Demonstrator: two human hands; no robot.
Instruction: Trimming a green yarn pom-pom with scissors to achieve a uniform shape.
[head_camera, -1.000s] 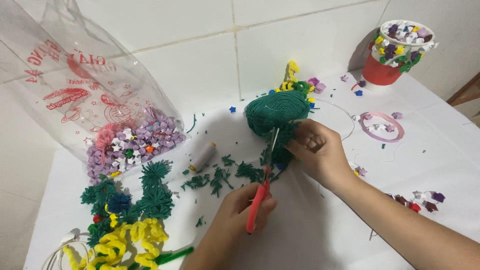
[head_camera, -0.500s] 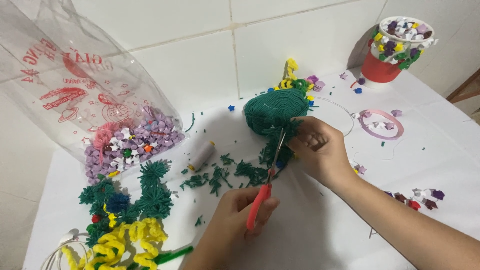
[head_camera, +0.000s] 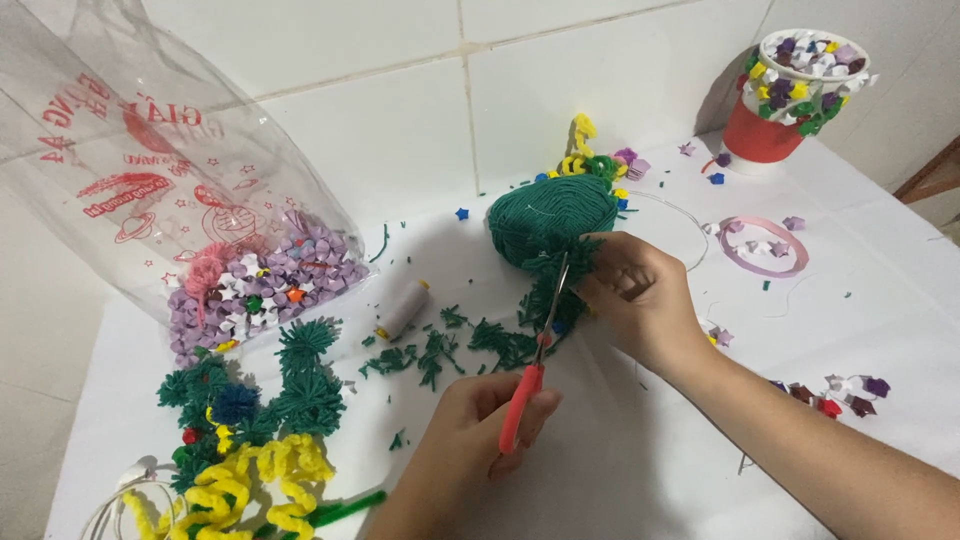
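Cutting green fluff

The left hand (head_camera: 470, 430) grips red scissors (head_camera: 535, 360). The right hand (head_camera: 640, 300) pinches a fuzzy green tuft (head_camera: 562, 262) beside the round green yarn ball (head_camera: 550, 215) on the white desk (head_camera: 640, 470).

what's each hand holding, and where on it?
Left hand: red-handled scissors, by the handles. Right hand: a tuft of green yarn, pinched at its end.

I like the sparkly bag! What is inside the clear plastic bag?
The clear plastic bag holds a heap of small paper stars, mostly purple, some white, plus pink fuzzy bits. Anything buried underneath is hidden.
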